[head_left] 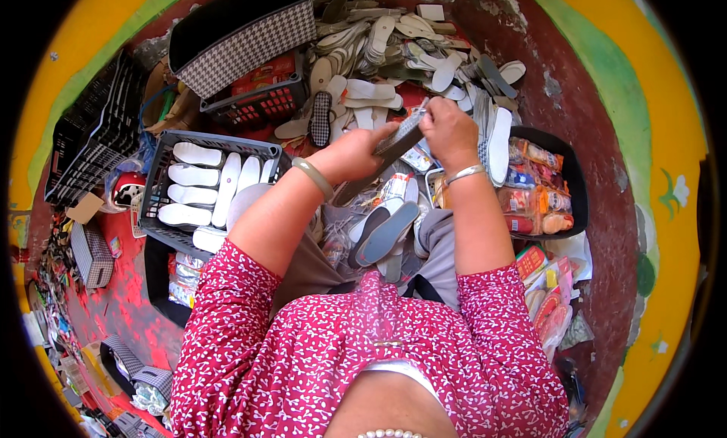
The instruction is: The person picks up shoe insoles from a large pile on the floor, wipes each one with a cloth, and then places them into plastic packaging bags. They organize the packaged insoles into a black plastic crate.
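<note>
Grey crate [173,232]: white insoles [226,189] inside, some lying crosswise, others lengthwise.
Left hand [356,151]: grip clamped on the dark insole [403,144], thumb on top.
Dark insole: raised between the hands, long axis slanting from near left to far right, far end pointing toward the right hand [453,131].
Right hand: fingers curled at that end; cannot tell whether they clamp it.
Black bin [581,199]: wrapped packets inside.
</note>
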Tool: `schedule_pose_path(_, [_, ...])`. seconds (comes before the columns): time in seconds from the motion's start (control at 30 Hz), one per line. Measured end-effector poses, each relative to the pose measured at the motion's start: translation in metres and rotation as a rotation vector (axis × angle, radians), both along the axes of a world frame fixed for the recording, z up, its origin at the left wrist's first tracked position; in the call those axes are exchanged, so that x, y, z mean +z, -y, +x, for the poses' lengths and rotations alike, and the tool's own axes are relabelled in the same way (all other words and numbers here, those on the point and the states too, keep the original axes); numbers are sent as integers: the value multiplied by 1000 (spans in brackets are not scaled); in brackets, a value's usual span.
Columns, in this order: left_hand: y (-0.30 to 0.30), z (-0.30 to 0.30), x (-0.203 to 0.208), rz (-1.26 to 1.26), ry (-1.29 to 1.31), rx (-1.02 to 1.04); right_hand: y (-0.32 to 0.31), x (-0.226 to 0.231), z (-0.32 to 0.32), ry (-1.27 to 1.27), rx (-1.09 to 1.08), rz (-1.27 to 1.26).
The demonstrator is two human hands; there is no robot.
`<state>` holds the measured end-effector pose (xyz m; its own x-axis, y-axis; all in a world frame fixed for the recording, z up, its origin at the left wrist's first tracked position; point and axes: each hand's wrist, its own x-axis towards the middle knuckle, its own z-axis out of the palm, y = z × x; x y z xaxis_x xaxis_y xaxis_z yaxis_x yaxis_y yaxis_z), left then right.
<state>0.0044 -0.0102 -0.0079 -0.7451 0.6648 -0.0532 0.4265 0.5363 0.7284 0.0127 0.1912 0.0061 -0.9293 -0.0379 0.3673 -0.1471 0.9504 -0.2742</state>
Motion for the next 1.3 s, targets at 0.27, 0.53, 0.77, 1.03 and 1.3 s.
schedule_pose_path(0.27, [4, 0, -3, 219, 51, 84, -67, -12, -23, 153, -263, -264])
schedule_pose_path(0.53, [17, -23, 18, 1228, 949, 346, -46, -28, -22, 290, -1, -447])
schedule_pose_path(0.77, [17, -27, 10, 1368, 854, 546, -8, -7, -7, 563, 225, -852])
schedule_pose_path(1.03, [4, -25, -4, 1269, 897, 493, 41, -1, 5, 636, 368, -582])
schedule_pose_path(1.3, [11, -22, 8, 1214, 981, 337, 27, 0, 4, 833, 394, -1264])
